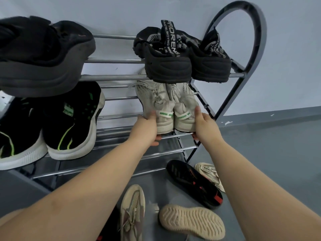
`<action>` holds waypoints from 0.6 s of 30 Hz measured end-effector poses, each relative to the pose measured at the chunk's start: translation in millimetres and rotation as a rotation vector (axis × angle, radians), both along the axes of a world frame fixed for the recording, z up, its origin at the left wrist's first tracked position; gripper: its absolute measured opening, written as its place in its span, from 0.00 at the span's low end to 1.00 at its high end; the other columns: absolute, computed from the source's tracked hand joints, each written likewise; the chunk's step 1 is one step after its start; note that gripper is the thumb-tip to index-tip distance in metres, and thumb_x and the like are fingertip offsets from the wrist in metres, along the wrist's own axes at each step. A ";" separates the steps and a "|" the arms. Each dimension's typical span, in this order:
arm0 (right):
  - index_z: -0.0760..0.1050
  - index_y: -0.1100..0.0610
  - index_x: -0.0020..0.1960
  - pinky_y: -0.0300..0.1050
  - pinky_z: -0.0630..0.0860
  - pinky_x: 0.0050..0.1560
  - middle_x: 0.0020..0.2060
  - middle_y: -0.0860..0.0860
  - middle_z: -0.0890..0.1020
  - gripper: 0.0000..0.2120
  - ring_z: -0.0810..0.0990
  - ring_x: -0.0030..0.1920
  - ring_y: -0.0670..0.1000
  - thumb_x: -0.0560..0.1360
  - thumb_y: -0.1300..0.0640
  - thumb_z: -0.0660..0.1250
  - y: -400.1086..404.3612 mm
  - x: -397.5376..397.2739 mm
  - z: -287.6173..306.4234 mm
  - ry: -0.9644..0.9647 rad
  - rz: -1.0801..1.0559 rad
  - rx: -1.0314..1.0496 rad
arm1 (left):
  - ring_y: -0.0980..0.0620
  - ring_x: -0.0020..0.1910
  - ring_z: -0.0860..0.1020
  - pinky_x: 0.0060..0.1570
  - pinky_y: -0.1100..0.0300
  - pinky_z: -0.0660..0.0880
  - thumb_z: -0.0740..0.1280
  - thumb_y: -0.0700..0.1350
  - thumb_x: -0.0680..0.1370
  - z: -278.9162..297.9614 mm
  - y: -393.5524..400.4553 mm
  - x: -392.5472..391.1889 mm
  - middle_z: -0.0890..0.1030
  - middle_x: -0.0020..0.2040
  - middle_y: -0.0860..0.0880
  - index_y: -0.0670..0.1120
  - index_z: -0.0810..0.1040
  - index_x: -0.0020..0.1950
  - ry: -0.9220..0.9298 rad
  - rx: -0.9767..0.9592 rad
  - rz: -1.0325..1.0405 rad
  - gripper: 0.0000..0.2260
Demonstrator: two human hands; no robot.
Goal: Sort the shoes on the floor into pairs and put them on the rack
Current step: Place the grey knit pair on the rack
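The metal rack [112, 77] carries two black pairs [182, 54] on its top bars, a black-and-green pair [69, 119] and a pale pair [166, 105] below. On the grey floor [278, 153] lie a beige shoe [132, 211], an upturned beige sole [192, 221], a black sole [194, 183] and, partly hidden, what seems a cream shoe [208, 173].

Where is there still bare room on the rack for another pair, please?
Top shelf: bare bars between the dark shoe and the black pair. The shelves below look empty. The middle shelf is crowded: black-green pair, pale pair, both hands there.

Both hands [145, 126] [202, 124] fwd, fingers curled.
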State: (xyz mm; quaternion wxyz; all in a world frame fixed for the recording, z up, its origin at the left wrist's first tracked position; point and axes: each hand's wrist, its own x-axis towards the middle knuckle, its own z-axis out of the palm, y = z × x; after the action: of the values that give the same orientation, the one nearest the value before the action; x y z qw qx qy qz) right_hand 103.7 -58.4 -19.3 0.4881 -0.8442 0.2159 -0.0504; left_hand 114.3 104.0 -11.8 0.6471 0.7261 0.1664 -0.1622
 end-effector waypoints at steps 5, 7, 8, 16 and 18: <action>0.57 0.52 0.76 0.61 0.68 0.67 0.72 0.57 0.66 0.47 0.70 0.68 0.60 0.66 0.24 0.47 4.8 -16.3 10.1 0.081 0.064 -0.026 | 0.41 0.51 0.80 0.51 0.46 0.79 0.53 0.60 0.80 4.3 1.5 -14.0 0.70 0.51 0.54 0.51 0.46 0.77 -0.101 0.090 -0.089 0.30; 0.52 0.54 0.78 0.57 0.62 0.72 0.76 0.55 0.59 0.39 0.63 0.73 0.57 0.75 0.32 0.51 7.5 -25.6 14.6 0.069 0.090 -0.064 | 0.41 0.54 0.80 0.55 0.45 0.78 0.53 0.62 0.79 4.8 6.0 -21.0 0.73 0.50 0.54 0.52 0.49 0.77 -0.120 0.143 -0.157 0.30; 0.51 0.54 0.78 0.54 0.59 0.73 0.76 0.54 0.56 0.37 0.60 0.74 0.56 0.77 0.35 0.51 6.6 -29.8 14.4 0.073 0.105 -0.093 | 0.42 0.57 0.79 0.58 0.44 0.76 0.53 0.64 0.78 4.3 8.8 -24.8 0.74 0.57 0.52 0.54 0.50 0.77 -0.138 0.173 -0.197 0.31; 0.45 0.51 0.78 0.52 0.57 0.72 0.78 0.55 0.47 0.38 0.56 0.76 0.56 0.77 0.36 0.55 20.5 -85.1 26.9 0.188 0.314 -0.360 | 0.48 0.77 0.51 0.74 0.55 0.51 0.53 0.60 0.80 11.6 28.6 -81.2 0.47 0.79 0.46 0.46 0.44 0.78 -0.340 0.655 -0.572 0.33; 0.43 0.51 0.78 0.52 0.57 0.72 0.78 0.55 0.45 0.39 0.55 0.76 0.57 0.76 0.35 0.55 26.0 -100.1 26.8 0.248 0.383 -0.442 | 0.46 0.77 0.50 0.75 0.54 0.51 0.53 0.60 0.80 10.6 37.0 -97.4 0.42 0.79 0.46 0.46 0.40 0.78 -0.352 0.819 -0.662 0.34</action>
State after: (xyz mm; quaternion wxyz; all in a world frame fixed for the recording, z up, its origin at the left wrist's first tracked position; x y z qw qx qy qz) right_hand 3.6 -32.4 7.5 0.2636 -0.9548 0.0946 0.0999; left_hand 16.9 141.1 -1.2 0.2444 0.9481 -0.1318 -0.1550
